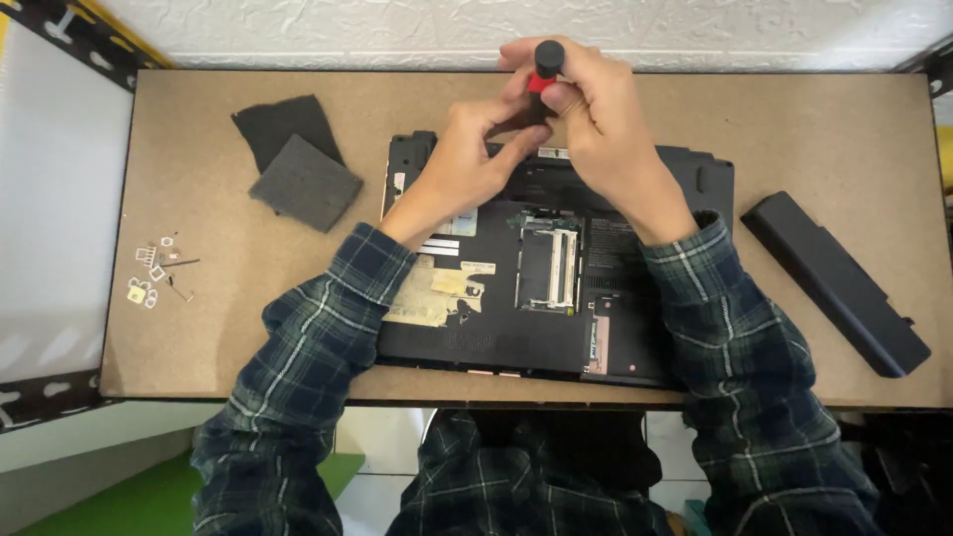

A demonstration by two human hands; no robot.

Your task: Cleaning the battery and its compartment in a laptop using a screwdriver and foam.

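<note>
A black laptop (pixel 516 308) lies upside down on the brown board, its memory bay open and showing green modules. My right hand (pixel 596 119) grips a screwdriver (pixel 546 62) with a black and red handle, held upright over the laptop's far edge. My left hand (pixel 467 164) pinches the lower part of the screwdriver shaft, fingers just above the empty battery bay. The tip of the tool is hidden behind my fingers.
A long black battery (pixel 834 283) lies at the right of the board (pixel 199 347). Two dark grey pads (pixel 298 164) sit at the back left. Several small screws and metal bits (pixel 159 270) lie near the left edge. A white wall runs behind.
</note>
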